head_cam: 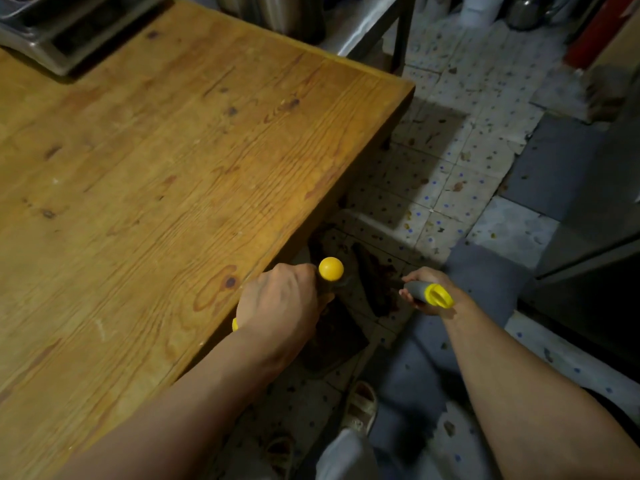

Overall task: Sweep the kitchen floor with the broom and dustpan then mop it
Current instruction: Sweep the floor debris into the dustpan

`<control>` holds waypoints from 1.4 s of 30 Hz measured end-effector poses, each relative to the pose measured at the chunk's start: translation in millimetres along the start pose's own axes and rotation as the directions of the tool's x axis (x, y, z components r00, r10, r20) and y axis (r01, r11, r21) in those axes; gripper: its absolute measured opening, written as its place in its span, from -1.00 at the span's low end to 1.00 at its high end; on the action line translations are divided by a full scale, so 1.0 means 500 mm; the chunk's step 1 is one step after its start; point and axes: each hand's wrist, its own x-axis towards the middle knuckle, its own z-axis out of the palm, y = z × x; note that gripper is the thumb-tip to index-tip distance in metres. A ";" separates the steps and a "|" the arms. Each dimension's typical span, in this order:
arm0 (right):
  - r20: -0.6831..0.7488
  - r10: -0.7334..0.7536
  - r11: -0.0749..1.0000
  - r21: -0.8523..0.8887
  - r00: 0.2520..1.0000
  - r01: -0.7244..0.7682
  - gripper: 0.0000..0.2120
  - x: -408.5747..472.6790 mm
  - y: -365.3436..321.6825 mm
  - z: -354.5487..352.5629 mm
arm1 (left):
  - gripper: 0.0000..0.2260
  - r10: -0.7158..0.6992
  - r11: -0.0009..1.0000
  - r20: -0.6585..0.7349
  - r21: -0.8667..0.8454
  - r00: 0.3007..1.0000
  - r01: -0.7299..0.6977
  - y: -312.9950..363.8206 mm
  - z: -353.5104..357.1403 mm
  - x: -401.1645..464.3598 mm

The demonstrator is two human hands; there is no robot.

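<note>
My left hand [280, 303] grips the yellow-capped dustpan handle [330, 270] beside the wooden table [156, 161]; my right hand [427, 289] curls around the grey broom handle [424, 292]. The dark dustpan [334, 344] sits on the speckled floor [433, 168] below, bristles just beside it.

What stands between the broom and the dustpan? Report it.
Nothing visible. The broom, gripped by the right hand, reaches down beside the dustpan, held by the left hand, with only floor between. The table edge overhangs the pan's left side, where it is dim.
</note>
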 end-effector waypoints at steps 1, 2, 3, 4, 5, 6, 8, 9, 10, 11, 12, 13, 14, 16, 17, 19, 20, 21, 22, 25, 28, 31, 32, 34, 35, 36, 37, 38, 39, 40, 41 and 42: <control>-0.011 -0.012 1.000 -0.002 1.000 0.012 -0.84 0.008 -0.007 -0.008 | -0.79 0.002 1.000 0.006 -0.005 1.000 -0.002 0.009 -0.001 0.005; -0.025 -0.024 1.000 -0.004 0.999 0.024 -0.84 0.018 -0.014 -0.016 | -0.78 0.006 1.000 0.006 -0.006 1.000 -0.006 0.017 -0.001 0.011; -0.043 -0.044 0.999 -0.008 0.998 0.044 -0.87 0.029 -0.020 -0.022 | -0.78 0.007 1.000 0.003 -0.006 1.000 -0.007 0.025 -0.002 0.017; -0.064 -0.070 0.998 -0.010 0.995 0.070 -0.90 0.039 -0.024 -0.027 | -0.78 0.007 1.000 0.000 -0.006 1.000 -0.007 0.031 -0.002 0.022; -0.081 -0.096 0.995 -0.010 0.992 0.096 -0.93 0.048 -0.029 -0.031 | -0.78 0.009 1.000 -0.003 -0.003 1.000 -0.009 0.037 -0.002 0.026; -0.096 -0.117 0.993 -0.011 0.989 0.116 -0.93 0.054 -0.032 -0.033 | -0.77 0.015 1.000 -0.005 0.004 1.000 -0.015 0.042 -0.001 0.031; -0.119 -0.138 0.990 -0.031 0.983 0.136 -0.88 0.063 -0.033 -0.037 | -0.77 0.025 1.000 -0.006 0.011 1.000 -0.025 0.050 0.001 0.037; -0.122 -0.146 0.989 -0.039 0.982 0.142 -0.87 0.066 -0.033 -0.040 | -0.77 0.028 1.000 -0.007 0.012 1.000 -0.028 0.053 0.002 0.038; -0.124 -0.149 0.989 -0.040 0.981 0.145 -0.87 0.064 -0.031 -0.046 | -0.77 0.038 0.999 -0.008 0.017 0.999 -0.038 0.056 0.004 0.040; -0.123 -0.144 0.989 -0.044 0.982 0.140 -0.86 0.059 -0.030 -0.050 | -0.76 0.050 0.998 -0.009 0.025 0.999 -0.050 0.057 0.004 0.041; -0.120 -0.142 0.989 -0.055 0.983 0.137 -0.86 0.049 -0.026 -0.055 | -0.76 0.062 0.997 -0.007 0.035 0.998 -0.062 0.058 0.004 0.042; -0.112 -0.146 0.988 -0.062 0.983 0.139 -0.84 0.037 -0.022 -0.060 | -0.75 0.072 0.997 -0.001 0.038 0.997 -0.072 0.059 0.004 0.042; -0.109 -0.148 0.988 -0.057 0.983 0.142 -0.84 0.022 -0.018 -0.063 | -0.75 0.077 0.996 0.008 0.035 0.997 -0.077 0.059 0.003 0.043; -0.079 -0.136 0.989 -0.064 0.988 0.131 -0.84 -0.011 -0.007 -0.064 | -0.76 0.087 0.996 0.023 0.023 0.996 -0.088 0.058 -0.003 0.041; -0.057 -0.113 0.991 -0.078 0.992 0.109 -0.83 -0.027 0.002 -0.063 | -0.76 0.098 0.995 0.025 0.024 0.995 -0.099 0.058 -0.006 0.039; -0.016 -0.050 0.997 -0.060 0.999 0.049 -0.82 -0.053 0.022 -0.061 | -0.75 0.130 0.991 0.025 0.031 0.991 -0.131 0.053 -0.008 0.032; -0.007 -0.021 0.999 -0.031 1.000 0.021 -0.84 -0.064 0.033 -0.057 | -0.74 0.148 0.988 0.029 0.030 0.989 -0.149 0.049 -0.009 0.028; 0.002 0.001 1.000 -0.012 1.000 -0.001 -0.85 -0.074 0.043 -0.054 | -0.74 0.162 0.986 0.034 0.028 0.986 -0.163 0.045 -0.011 0.024; 0.010 0.020 1.000 -0.007 1.000 -0.020 -0.84 -0.083 0.056 -0.052 | -0.74 0.176 0.984 0.036 0.027 0.984 -0.177 0.041 -0.011 0.021; 0.015 0.099 0.995 -0.021 0.995 -0.099 -0.76 -0.106 0.095 -0.045 | -0.73 0.214 0.976 0.042 0.024 0.976 -0.215 0.027 -0.012 0.016; -0.003 0.141 0.990 0.001 0.990 -0.141 -0.75 -0.112 0.135 -0.049 | -0.74 0.241 0.970 0.050 0.015 0.969 -0.242 0.019 -0.009 0.016; -0.053 0.120 0.993 -0.009 0.991 -0.120 -0.78 -0.108 0.158 -0.061 | -0.74 0.262 0.965 0.043 0.011 0.964 -0.262 0.020 -0.006 0.021; -0.077 0.100 0.995 0.002 0.992 -0.101 -0.80 -0.102 0.159 -0.066 | -0.73 0.264 0.964 0.045 0.016 0.964 -0.265 0.020 -0.004 0.024; -0.120 0.058 0.998 -0.014 0.991 -0.060 -0.82 -0.087 0.159 -0.077 | -0.72 0.261 0.965 0.052 0.017 0.964 -0.262 0.023 0.003 0.029; -0.142 0.042 0.998 -0.038 0.989 -0.047 -0.80 -0.076 0.158 -0.082 | -0.72 0.260 0.965 0.055 0.016 0.964 -0.261 0.025 0.006 0.032; -0.161 0.036 0.997 -0.060 0.986 -0.046 -0.79 -0.065 0.153 -0.085 | -0.72 0.258 0.966 0.061 0.017 0.964 -0.260 0.027 0.009 0.036; -0.172 0.035 0.995 -0.086 0.985 -0.050 -0.77 -0.056 0.145 -0.088 | -0.72 0.256 0.966 0.065 0.018 0.965 -0.257 0.029 0.011 0.041; -0.175 0.031 0.992 -0.119 0.984 -0.052 -0.75 -0.048 0.137 -0.089 | -0.72 0.252 0.967 0.066 0.020 0.965 -0.254 0.032 0.012 0.047; -0.181 0.020 0.988 -0.144 0.983 -0.046 -0.74 -0.041 0.127 -0.089 | -0.72 0.251 0.967 0.064 0.022 0.966 -0.252 0.035 0.014 0.052; -0.190 -0.004 0.986 -0.165 0.982 -0.028 -0.75 -0.035 0.117 -0.090 | -0.72 0.251 0.967 0.065 0.024 0.966 -0.253 0.039 0.015 0.057; -0.208 -0.030 0.985 -0.171 0.978 -0.006 -0.76 -0.030 0.108 -0.090 | -0.72 0.252 0.967 0.067 0.025 0.965 -0.254 0.043 0.016 0.061; -0.228 -0.056 0.986 -0.164 0.972 0.018 -0.78 -0.025 0.100 -0.090 | -0.72 0.254 0.966 0.069 0.024 0.965 -0.256 0.047 0.018 0.064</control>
